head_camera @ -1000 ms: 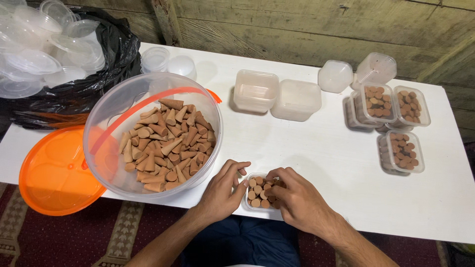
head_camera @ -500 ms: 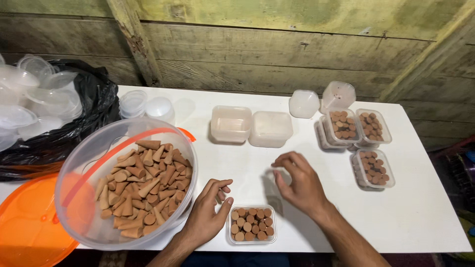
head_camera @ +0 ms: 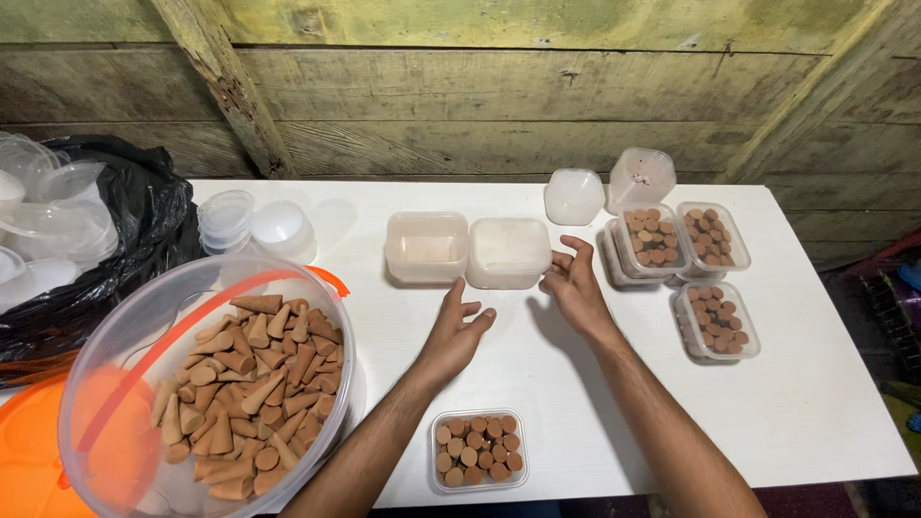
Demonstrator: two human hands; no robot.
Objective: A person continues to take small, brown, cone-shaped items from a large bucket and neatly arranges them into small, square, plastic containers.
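My left hand (head_camera: 455,331) hovers over the white table (head_camera: 825,412), fingers spread and empty, just in front of two empty square plastic containers (head_camera: 426,246) (head_camera: 507,251). My right hand (head_camera: 576,283) is open too, its fingertips close to the right side of the right empty container. A small clear container filled with brown cones (head_camera: 477,449) sits near the front edge, between my forearms. To my left stands a big clear round tub of brown cones (head_camera: 240,384).
Three filled small containers (head_camera: 712,319) cluster at the right, with two upturned cloudy tubs (head_camera: 640,176) behind them. A stack of round lids (head_camera: 226,221) lies at the back left. A black bag of clear containers (head_camera: 67,230) and an orange lid (head_camera: 29,470) sit at the far left.
Both hands left the filled small container at the front edge and moved forward toward the two empty containers. The camera view tilted upward.
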